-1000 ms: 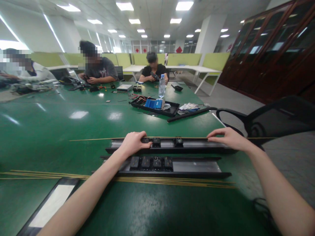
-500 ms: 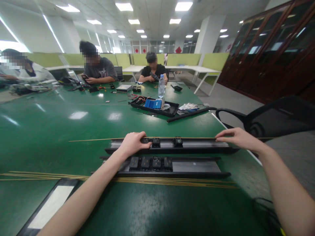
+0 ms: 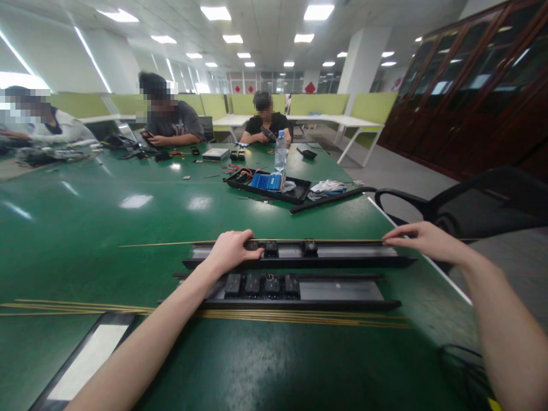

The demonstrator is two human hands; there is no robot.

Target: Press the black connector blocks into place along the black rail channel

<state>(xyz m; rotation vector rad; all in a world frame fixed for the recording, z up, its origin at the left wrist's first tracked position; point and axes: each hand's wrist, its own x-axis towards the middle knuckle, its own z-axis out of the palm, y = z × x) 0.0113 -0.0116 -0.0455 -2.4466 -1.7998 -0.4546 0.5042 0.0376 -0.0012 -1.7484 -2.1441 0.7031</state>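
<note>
A long thin brass rod (image 3: 342, 240) runs along the back of the far channel-shaped rail (image 3: 342, 263), sticking out past both ends. My right hand (image 3: 413, 235) pinches it near the rail's right end. At the left, my left hand (image 3: 233, 246) has thumb and fingers closed around a small black block (image 3: 252, 245) on that rail; the palm side is hidden. Two more black blocks sit in the channel, one close beside (image 3: 271, 249) and one farther right (image 3: 309, 248). Nearer me, a second rail (image 3: 346, 290) carries several black blocks (image 3: 273, 285) in a row.
Several brass rods (image 3: 278, 315) lie along the front of the near rail. A black-framed white panel (image 3: 88, 355) lies under my left forearm. Beyond are a black tray (image 3: 295, 196), a water bottle (image 3: 280, 151) and gloves (image 3: 327, 189). Three people sit across the green table (image 3: 85, 222).
My right hand has slid a little to the right along the brass rod. My left hand stays on the block, and the rails have not moved.
</note>
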